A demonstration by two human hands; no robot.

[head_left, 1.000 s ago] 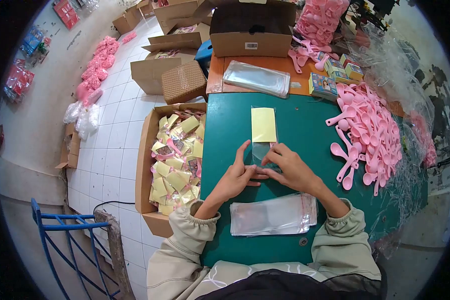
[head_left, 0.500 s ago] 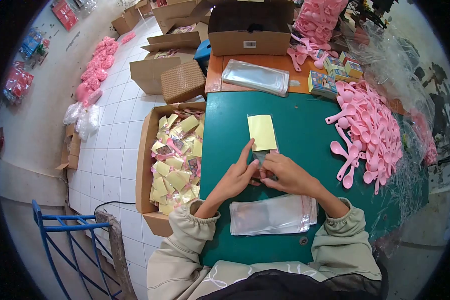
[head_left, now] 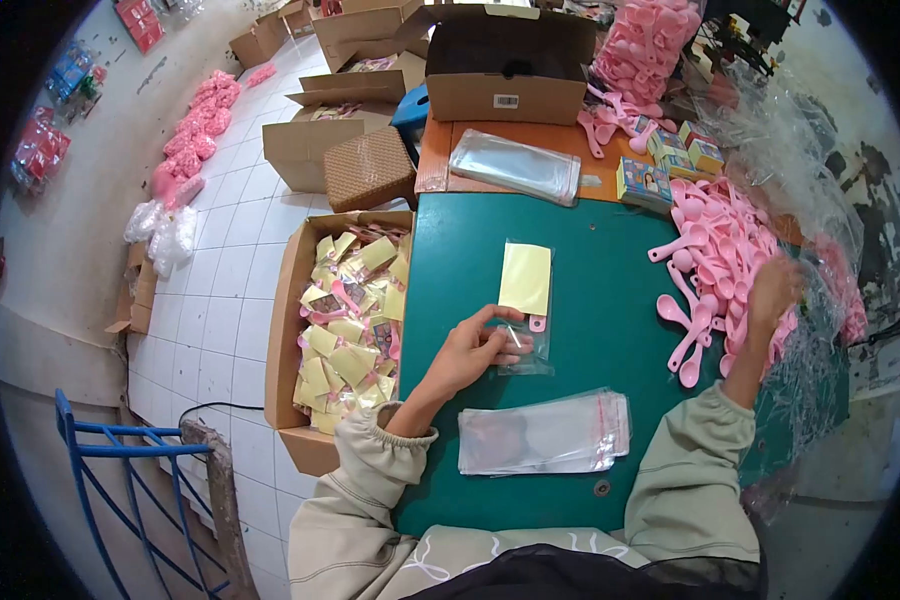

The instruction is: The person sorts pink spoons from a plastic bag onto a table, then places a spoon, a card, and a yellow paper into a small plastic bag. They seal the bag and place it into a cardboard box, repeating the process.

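Observation:
A clear plastic bag point(head_left: 538, 360) lies on the green table, with a pale yellow card point(head_left: 525, 278) inside its upper part. Just below the card shows a small pink handle end point(head_left: 537, 323). My left hand point(head_left: 475, 345) grips the bag's lower left side, its fingertips seen through the film and its thumb on the near side. Out to the right, my right hand point(head_left: 773, 295) is at the right side of a heap of pink measuring spoons point(head_left: 735, 235); motion blurs its fingers. A stack of clear bags point(head_left: 540, 435) lies between my forearms.
Left of the table stands a carton point(head_left: 288, 370) filled with bagged cards and spoons. At the back are another stack of clear bags point(head_left: 515, 165), an open brown box point(head_left: 505, 95) and small printed boxes point(head_left: 643, 183). Crumpled plastic film point(head_left: 815, 340) hangs along the right edge.
My right hand has left the bag and moved right to the spoon heap. My left hand stays at the bag, whose lower end now shows with the pink handle end under the card.

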